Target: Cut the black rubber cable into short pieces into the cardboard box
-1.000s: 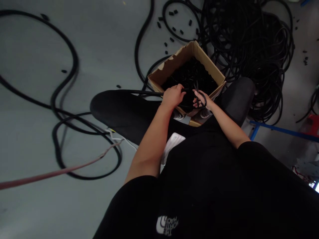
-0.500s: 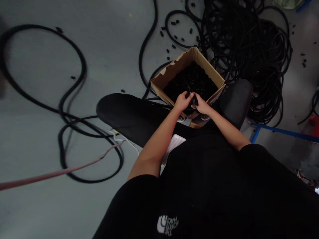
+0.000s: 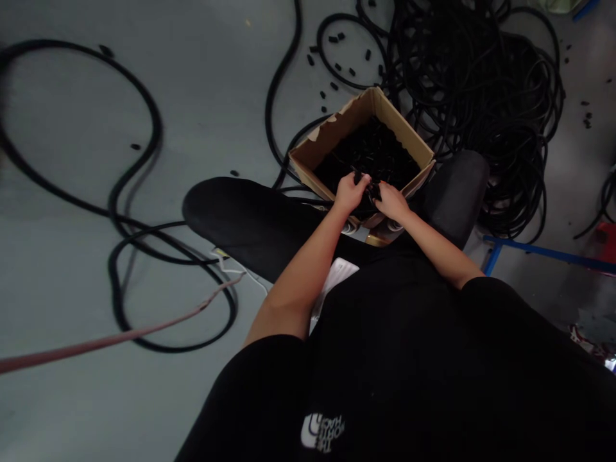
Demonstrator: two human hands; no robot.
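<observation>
A cardboard box (image 3: 332,126), open at the top, stands between my knees and holds many small black pieces (image 3: 366,151). Both hands are close together over its near corner. My left hand (image 3: 352,192) is closed, with a short dark piece (image 3: 357,177) showing at its fingers. My right hand (image 3: 392,202) is beside it, fingers curled around something black, too dark to make out. A black hose (image 3: 296,189) runs over the floor to the box's left side and passes near my hands; whether either hand touches it I cannot tell.
A large heap of coiled black hose (image 3: 471,83) lies beyond the box to the right. Several short black pieces are scattered on the floor (image 3: 212,83). Hose loops (image 3: 158,135) and a reddish hose (image 3: 144,330) lie left; a blue frame (image 3: 543,249) is at right.
My hands have moved slightly apart over the box, and the dark piece that showed between them is no longer distinct. The view has shifted a little.
</observation>
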